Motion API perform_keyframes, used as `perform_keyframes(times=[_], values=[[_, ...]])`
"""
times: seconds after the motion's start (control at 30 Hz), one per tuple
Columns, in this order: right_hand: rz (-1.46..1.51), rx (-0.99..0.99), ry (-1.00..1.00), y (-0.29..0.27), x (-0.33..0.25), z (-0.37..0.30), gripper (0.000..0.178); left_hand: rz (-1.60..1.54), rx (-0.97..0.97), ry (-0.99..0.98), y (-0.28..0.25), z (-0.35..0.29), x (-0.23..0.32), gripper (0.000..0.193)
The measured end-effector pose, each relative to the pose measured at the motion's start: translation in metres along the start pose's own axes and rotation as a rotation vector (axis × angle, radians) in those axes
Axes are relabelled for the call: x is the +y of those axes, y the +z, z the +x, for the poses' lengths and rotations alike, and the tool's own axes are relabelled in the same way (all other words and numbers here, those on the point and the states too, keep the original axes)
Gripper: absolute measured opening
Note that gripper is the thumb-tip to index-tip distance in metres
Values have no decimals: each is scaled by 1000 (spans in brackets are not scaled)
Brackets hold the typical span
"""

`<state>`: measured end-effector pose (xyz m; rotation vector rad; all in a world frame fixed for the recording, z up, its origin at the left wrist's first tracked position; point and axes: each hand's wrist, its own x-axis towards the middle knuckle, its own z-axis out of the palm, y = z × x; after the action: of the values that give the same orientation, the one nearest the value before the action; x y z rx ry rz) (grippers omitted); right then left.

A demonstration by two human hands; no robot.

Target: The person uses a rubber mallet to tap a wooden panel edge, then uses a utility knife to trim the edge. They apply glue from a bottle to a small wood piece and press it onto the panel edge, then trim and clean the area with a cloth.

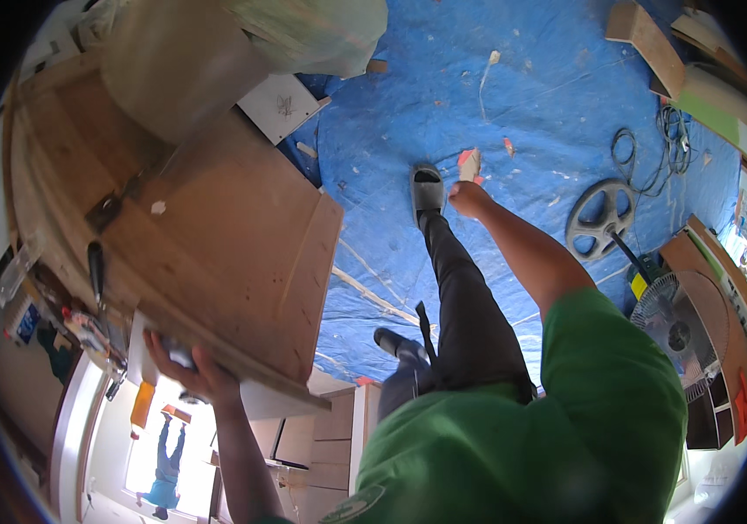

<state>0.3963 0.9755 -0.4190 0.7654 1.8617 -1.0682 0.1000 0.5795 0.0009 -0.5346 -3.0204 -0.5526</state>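
Observation:
My left hand (197,374) is at the near edge of a brown wooden worktop (225,227). Its fingers curl around a dark, shiny, rounded thing, mostly hidden, whose kind I cannot make out. Low over the floor, my right hand (471,201) is closed at the end of a stretched arm. A small beige piece with red edges (471,164) sticks out from its fingers. On the worktop lie a flat dark blade-like tool (104,210) and a tool with a black handle (96,266).
Blue sheeting (391,96) covers the floor, with scraps on it. A large pale bucket-like container (177,65) stands on the worktop. To the right are a grey wheel-shaped base (602,220), a fan (677,332) and coiled cable (674,140). Another person (164,476) is in the distance.

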Motion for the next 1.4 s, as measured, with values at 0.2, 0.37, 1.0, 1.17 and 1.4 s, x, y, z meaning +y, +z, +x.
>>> perform_keyframes(times=[0.2,0.37,1.0,1.17,1.4], values=[[29,279,-6,-18,-38,159,56,314,-134,182,-12,1,-22,73],[-134,271,-36,-56,-91,272,62,254,-139,18,-6,-1,-8,75],[-165,486,-83,-35,-125,392,50,184,-159,-72,-7,7,-8,80],[92,607,-28,-18,-99,351,37,146,-132,-73,-16,-3,-11,82],[870,155,112,-11,-41,200,26,18,-94,-64,-9,-3,-9,85]])
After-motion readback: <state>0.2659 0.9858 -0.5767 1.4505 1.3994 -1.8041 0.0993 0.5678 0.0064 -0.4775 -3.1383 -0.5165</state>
